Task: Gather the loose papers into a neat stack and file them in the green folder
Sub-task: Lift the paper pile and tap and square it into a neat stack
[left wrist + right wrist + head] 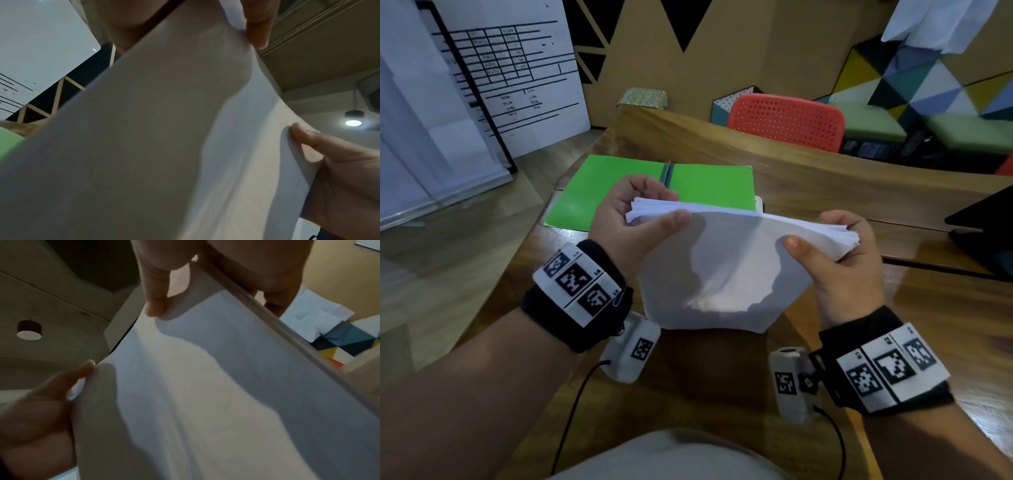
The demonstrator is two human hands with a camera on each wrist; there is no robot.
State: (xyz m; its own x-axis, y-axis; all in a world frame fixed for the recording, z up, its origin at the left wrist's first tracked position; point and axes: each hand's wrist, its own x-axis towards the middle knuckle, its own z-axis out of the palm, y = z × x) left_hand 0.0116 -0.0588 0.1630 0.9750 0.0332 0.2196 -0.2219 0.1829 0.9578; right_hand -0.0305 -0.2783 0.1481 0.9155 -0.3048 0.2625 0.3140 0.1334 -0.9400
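A thick stack of white papers (722, 267) stands tilted on its lower edge on the wooden table (825, 185), bowed across the middle. My left hand (654, 209) grips its upper left corner, thumb on the near face and fingers behind. My right hand (839, 240) grips the upper right corner the same way. The green folder (619, 185) lies open flat just behind the stack, its spine in the middle. In the left wrist view the paper stack (144, 146) fills the picture, and the paper stack (205, 394) does so in the right wrist view too.
A red perforated chair (787, 120) stands beyond the table's far edge. A black laptop-like object (983, 233) lies on the table at the right. A whiteboard with a drawn table (517, 68) leans at the back left. A small white object (758, 202) peeks from under the folder's right edge.
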